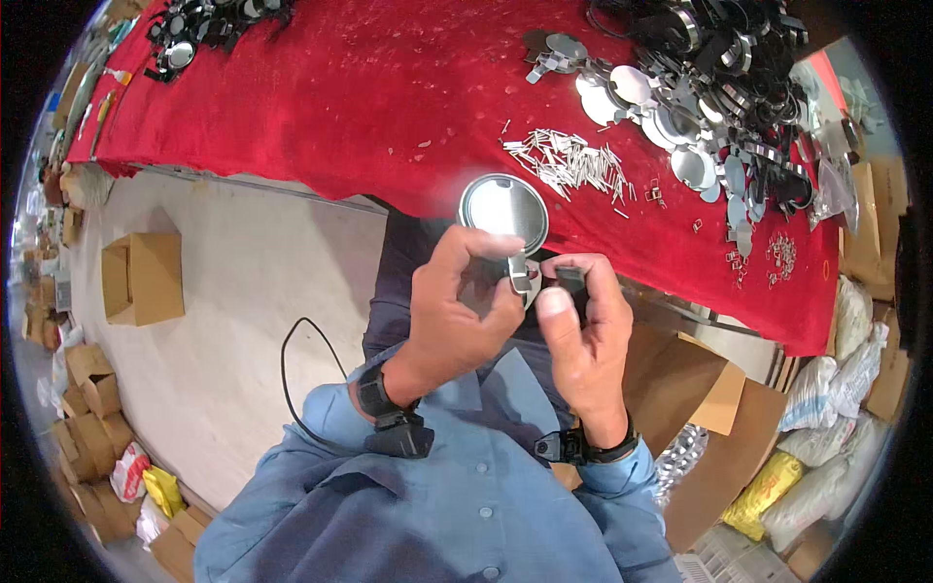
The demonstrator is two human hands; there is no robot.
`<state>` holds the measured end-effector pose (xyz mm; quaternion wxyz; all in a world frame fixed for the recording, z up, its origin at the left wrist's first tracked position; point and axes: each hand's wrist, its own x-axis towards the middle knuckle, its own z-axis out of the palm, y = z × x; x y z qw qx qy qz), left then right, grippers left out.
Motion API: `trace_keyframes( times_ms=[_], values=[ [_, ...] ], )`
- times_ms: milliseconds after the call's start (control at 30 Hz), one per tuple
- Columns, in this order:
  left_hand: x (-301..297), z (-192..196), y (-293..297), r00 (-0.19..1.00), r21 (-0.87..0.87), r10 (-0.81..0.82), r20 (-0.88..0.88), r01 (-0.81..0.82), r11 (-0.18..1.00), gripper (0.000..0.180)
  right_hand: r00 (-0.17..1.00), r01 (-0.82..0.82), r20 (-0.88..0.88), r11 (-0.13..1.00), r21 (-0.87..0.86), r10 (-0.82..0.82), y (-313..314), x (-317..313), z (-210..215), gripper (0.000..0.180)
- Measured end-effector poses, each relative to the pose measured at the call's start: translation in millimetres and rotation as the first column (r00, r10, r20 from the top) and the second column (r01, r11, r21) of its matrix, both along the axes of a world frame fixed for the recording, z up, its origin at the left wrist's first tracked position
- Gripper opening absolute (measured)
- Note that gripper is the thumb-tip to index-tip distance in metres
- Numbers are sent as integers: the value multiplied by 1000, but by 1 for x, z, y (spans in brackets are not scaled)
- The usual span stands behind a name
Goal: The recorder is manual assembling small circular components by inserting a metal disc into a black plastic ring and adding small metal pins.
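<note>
A round, shiny metal lid-like piece [502, 212] with a raised rim and a narrow metal tab is held in front of me, just off the table's near edge. My left hand [457, 296] pinches it by the tab between thumb and forefinger. Close by on the right, my right hand [588, 330] is closed with its thumb and fingers on a small black piece [570, 281]. The fingers partly hide this piece, so I cannot make out its kind. Slim metal pins [569, 160] lie in a loose pile on the red cloth beyond my hands.
The red-clothed table [340, 107] stretches ahead. At the far right lie heaped metal discs [671, 121] and black banded parts [739, 49]; small wire clips [780, 255] are scattered nearer. More black parts [209, 24] sit far left. Cardboard boxes [143, 278] stand on the floor.
</note>
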<state>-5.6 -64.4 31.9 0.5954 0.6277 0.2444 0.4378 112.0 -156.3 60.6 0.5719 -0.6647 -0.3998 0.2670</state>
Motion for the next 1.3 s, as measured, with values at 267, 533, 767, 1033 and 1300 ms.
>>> trace_keyframes(
  times_ms=[267,533,767,1033,1300],
  values=[
    [-7,2,1,969,603,223,-107,-115,789,51,999,40,34,987,-153,-35,8,-18,17,45],
    [-3,-8,3,970,675,232,-76,-121,728,54,992,77,116,985,-155,-59,10,-21,13,36],
    [-2,-1,1,949,735,282,-142,-89,672,52,977,100,200,987,-122,-75,9,-18,7,36],
    [2,-7,5,969,696,232,-86,-108,710,50,986,111,138,990,-91,-98,12,-14,11,23],
    [6,-2,6,965,729,245,-94,-102,677,46,959,118,271,988,-98,-88,12,-15,5,34]
  ],
)
